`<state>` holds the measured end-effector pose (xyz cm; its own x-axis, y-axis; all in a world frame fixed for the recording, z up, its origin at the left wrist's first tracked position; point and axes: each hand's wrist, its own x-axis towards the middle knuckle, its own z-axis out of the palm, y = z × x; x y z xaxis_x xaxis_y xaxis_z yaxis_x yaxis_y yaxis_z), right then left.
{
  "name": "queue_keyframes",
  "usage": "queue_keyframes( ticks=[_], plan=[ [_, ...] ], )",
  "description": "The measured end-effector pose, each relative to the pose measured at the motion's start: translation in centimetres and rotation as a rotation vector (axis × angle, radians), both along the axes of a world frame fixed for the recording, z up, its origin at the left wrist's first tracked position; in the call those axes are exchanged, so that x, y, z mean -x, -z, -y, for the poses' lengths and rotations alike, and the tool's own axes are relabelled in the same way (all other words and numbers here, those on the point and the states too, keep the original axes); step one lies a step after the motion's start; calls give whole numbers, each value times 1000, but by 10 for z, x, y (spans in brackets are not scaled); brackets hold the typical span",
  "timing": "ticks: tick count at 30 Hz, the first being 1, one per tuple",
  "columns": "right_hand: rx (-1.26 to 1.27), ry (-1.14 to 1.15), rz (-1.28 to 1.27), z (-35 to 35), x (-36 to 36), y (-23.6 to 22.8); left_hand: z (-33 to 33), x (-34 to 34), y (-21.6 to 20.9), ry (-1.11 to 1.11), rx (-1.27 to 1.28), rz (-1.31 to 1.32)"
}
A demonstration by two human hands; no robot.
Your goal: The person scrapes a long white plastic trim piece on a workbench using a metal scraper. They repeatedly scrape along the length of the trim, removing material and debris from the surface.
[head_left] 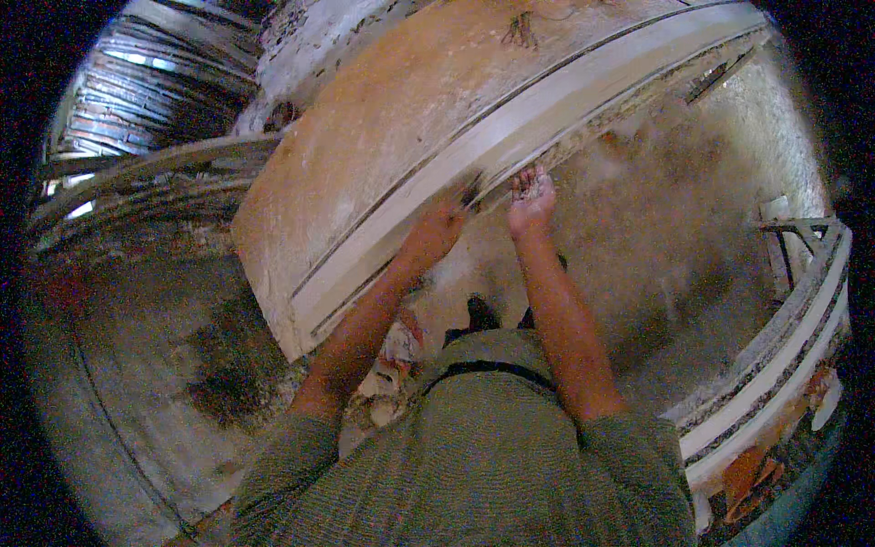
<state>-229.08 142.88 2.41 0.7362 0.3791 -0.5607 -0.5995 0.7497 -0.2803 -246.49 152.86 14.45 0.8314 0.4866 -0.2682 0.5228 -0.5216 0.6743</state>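
A long, pale, plaster-like moulding strip (401,205) with dark grooves lies along the near edge of a large orange-brown board (365,137). At that edge my left hand (437,228) is closed around a small dark-tipped tool (471,190), blurred, its tip against the strip. Just right of it, my right hand (532,202) is turned partly palm up beside the strip's rough outer edge. Its fingers are curled and coated with whitish residue. Whether a small lump sits in them is too blurred to tell.
Curved, ribbed pale mouldings (775,365) stand at the right. Long thin strips (155,82) are stacked at the far left, above curved pieces (155,182). Crumpled scraps (387,378) lie by my legs on the dusty floor (137,365). A thin dark cable (105,410) crosses the floor.
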Motion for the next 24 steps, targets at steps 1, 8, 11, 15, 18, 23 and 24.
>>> queue_keyframes(
  ticks=[1,8,11,15,18,23,24],
  plan=[
    [31,14,-24,5,-10,-1,3,28,-11,61,-106,132],
    [82,32,51,15,-64,-13,17,-75,-9,52,-137,-47],
    [58,-27,-118,15,-93,-4,33,-197,-3,128,-130,62],
    [-145,-19,9,26,-126,24,21,-219,-15,207,-108,-70],
    [-250,12,113,51,-140,45,-6,-147,-21,308,-71,-244],
    [560,-364,616,160,-100,51,-29,96,-44,321,-377,-415],
    [908,-503,752,196,-72,48,-37,149,-54,326,-427,-487]
  ],
)
